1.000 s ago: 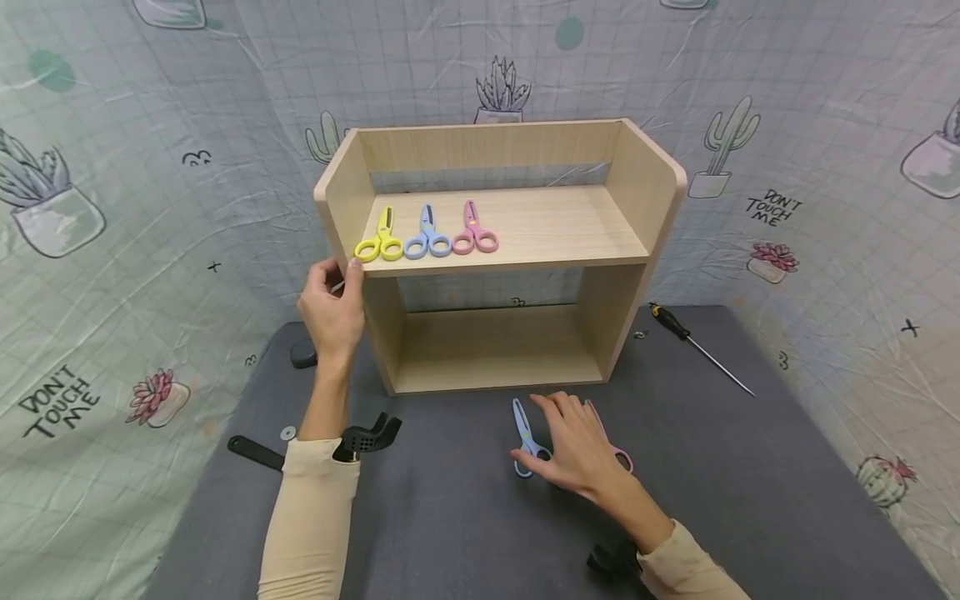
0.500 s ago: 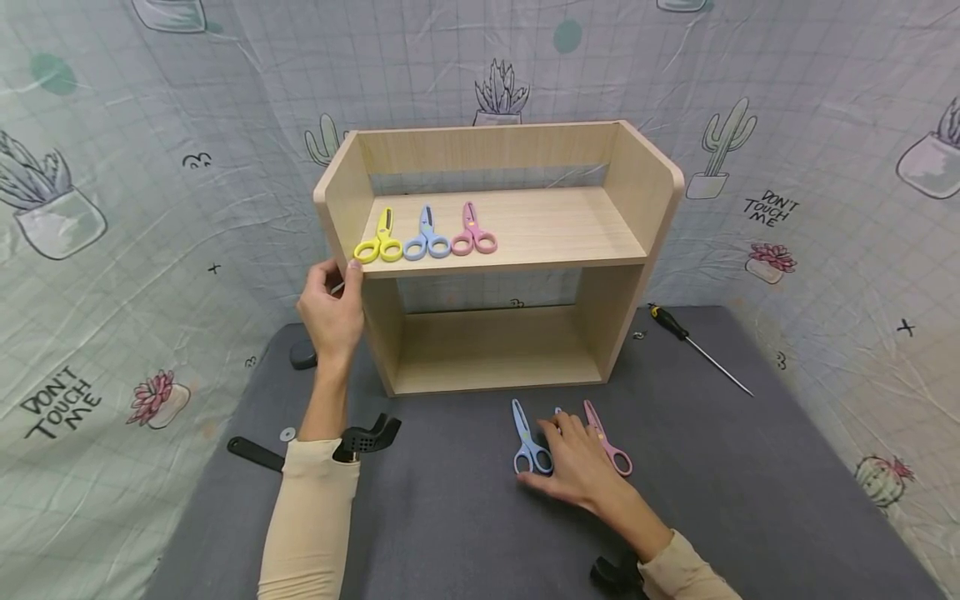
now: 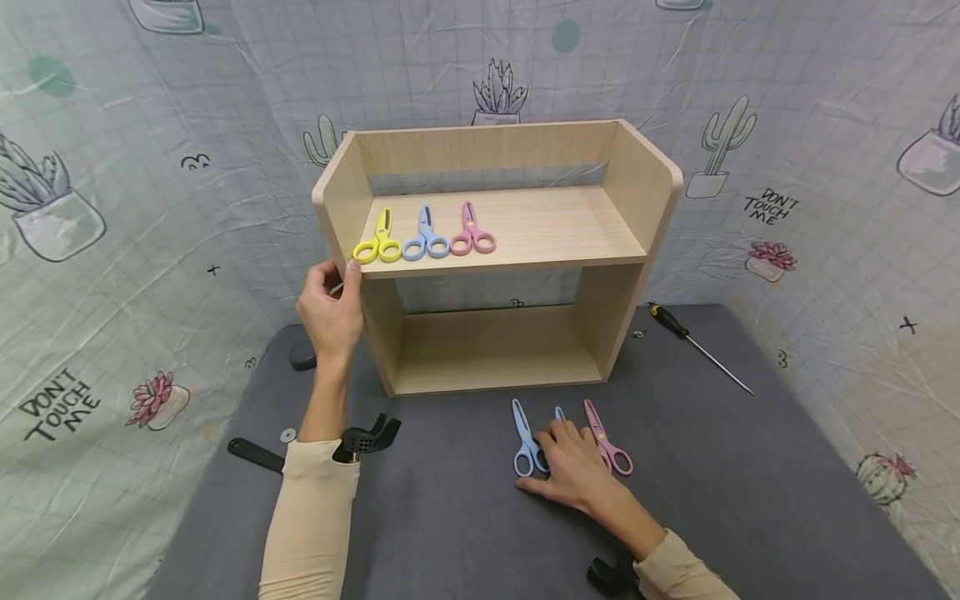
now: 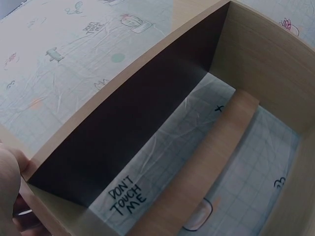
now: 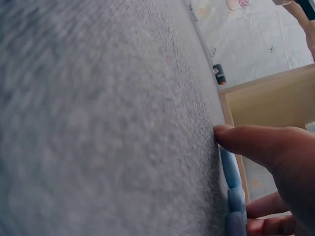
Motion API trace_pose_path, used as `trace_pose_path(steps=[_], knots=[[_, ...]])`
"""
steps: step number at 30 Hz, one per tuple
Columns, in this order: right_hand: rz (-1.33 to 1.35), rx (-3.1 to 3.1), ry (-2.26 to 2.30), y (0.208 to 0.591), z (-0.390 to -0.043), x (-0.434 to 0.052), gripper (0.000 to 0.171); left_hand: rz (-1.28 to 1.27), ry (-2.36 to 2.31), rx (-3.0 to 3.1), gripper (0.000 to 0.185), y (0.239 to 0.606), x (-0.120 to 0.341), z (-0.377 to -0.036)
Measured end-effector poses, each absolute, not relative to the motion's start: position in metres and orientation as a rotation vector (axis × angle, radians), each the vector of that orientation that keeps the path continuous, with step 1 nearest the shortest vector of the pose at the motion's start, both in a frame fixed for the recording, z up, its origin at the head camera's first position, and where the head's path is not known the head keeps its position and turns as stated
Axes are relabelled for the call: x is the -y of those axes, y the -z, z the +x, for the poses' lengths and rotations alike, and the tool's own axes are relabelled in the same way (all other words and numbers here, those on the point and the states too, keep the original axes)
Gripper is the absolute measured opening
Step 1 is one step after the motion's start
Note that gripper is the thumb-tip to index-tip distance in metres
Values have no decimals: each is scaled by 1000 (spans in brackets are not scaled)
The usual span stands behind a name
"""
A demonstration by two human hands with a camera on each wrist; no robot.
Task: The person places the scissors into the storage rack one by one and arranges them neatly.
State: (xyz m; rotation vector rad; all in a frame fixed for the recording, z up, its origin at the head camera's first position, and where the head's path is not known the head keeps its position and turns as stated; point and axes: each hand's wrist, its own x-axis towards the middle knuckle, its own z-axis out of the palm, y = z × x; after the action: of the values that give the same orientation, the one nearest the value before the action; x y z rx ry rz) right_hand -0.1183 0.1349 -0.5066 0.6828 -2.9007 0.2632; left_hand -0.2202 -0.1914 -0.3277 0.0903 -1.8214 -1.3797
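A light wooden two-level shelf (image 3: 555,229) stands at the back of the grey mat (image 3: 450,525). Yellow scissors (image 3: 381,242), blue scissors (image 3: 422,238) and pink scissors (image 3: 471,235) lie side by side on its upper board. My left hand (image 3: 330,312) grips the shelf's left side panel (image 4: 147,113), thumb at the front edge. Three more scissors lie in front of the shelf: a blue pair (image 3: 525,442), a second blue pair (image 3: 558,413) mostly hidden, and a pink pair (image 3: 609,448). My right hand (image 3: 573,467) lies over the middle pair with curled fingers. Its thumb (image 5: 256,142) touches the mat beside a blue handle (image 5: 231,182).
A black-handled screwdriver (image 3: 697,346) lies right of the shelf, with a small metal part (image 3: 640,335) near it. To the left are a black knob (image 3: 303,357), a washer (image 3: 288,433) and a black strap (image 3: 255,452). Printed cloth (image 3: 112,250) surrounds the mat.
My right hand has drawn back toward me and its fingers have curled over the middle scissors, uncovering the pink pair. My left hand has stayed on the shelf's side.
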Motion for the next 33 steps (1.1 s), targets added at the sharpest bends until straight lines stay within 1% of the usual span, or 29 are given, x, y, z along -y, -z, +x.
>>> trace_pose_path(steps=[13, 33], knots=[[686, 2844, -246, 511, -120, -130, 67, 90, 1379, 1826, 39, 327, 191, -220], [730, 2651, -306, 506, -122, -130, 60, 76, 1378, 1812, 38, 328, 192, -220]])
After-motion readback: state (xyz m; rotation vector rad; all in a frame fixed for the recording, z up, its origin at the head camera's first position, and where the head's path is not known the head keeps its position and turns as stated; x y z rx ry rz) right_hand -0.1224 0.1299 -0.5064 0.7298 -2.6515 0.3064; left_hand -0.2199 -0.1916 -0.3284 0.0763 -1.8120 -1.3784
